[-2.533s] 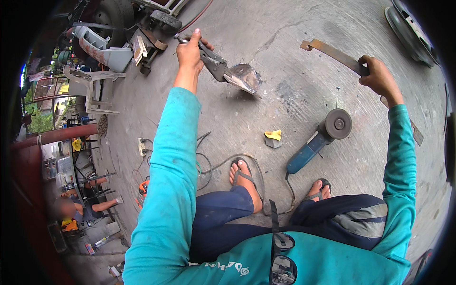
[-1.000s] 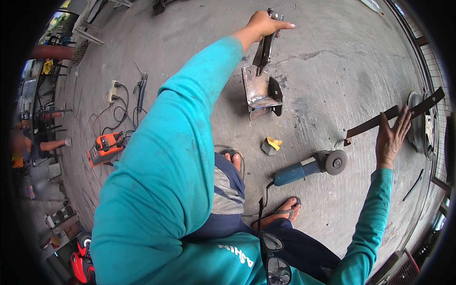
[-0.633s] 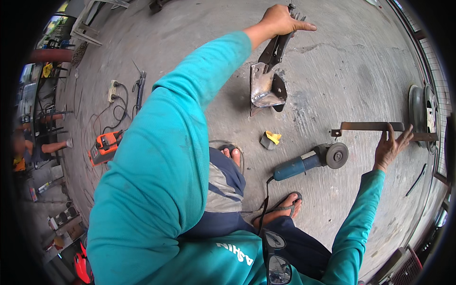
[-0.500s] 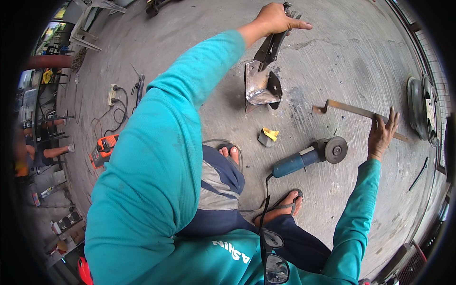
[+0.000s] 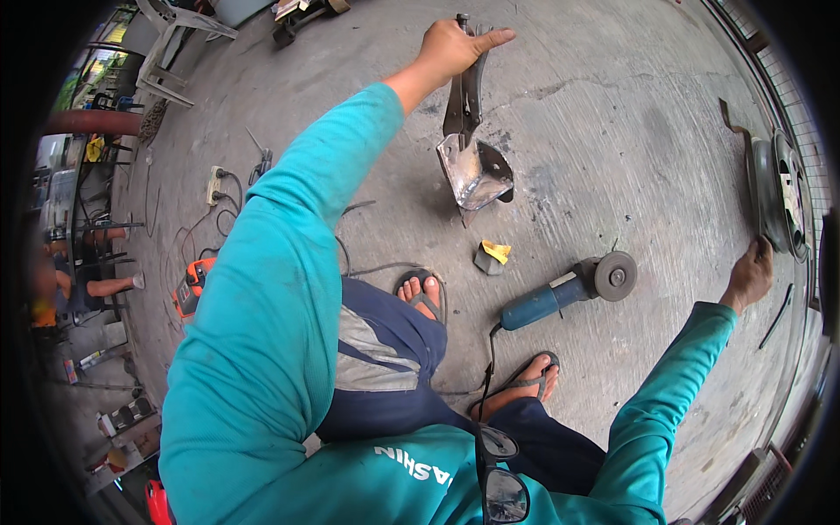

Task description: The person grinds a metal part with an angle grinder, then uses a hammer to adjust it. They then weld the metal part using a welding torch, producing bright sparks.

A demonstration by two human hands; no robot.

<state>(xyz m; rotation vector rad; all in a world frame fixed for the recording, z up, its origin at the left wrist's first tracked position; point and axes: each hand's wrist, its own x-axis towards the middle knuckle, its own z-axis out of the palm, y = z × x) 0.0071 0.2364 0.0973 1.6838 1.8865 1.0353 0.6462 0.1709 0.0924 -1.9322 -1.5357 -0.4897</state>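
My left hand [image 5: 451,48] is closed round the handles of dark locking pliers [image 5: 464,101], its thumb stretched out. The pliers' jaws meet the upper edge of a scorched steel bracket [image 5: 475,175], which is tilted over the concrete floor; whether it touches the floor I cannot tell. Far to the right, my right hand [image 5: 751,273] pinches the near end of a long flat metal bar [image 5: 750,166] with a bent far end. The bar runs alongside a steel wheel rim [image 5: 781,192]; whether they touch I cannot tell.
An angle grinder [image 5: 560,293] lies before my feet, its cord running back between them. Near it sits a small dark block with a yellow piece [image 5: 494,254]. To the left are an orange device [image 5: 188,284], a power strip [image 5: 214,185] and a plastic chair [image 5: 166,61].
My right hand has carried the bar rightward and swung it round beside the wheel rim. My left hand has moved left with the pliers, and the bracket has shifted and tipped with them.
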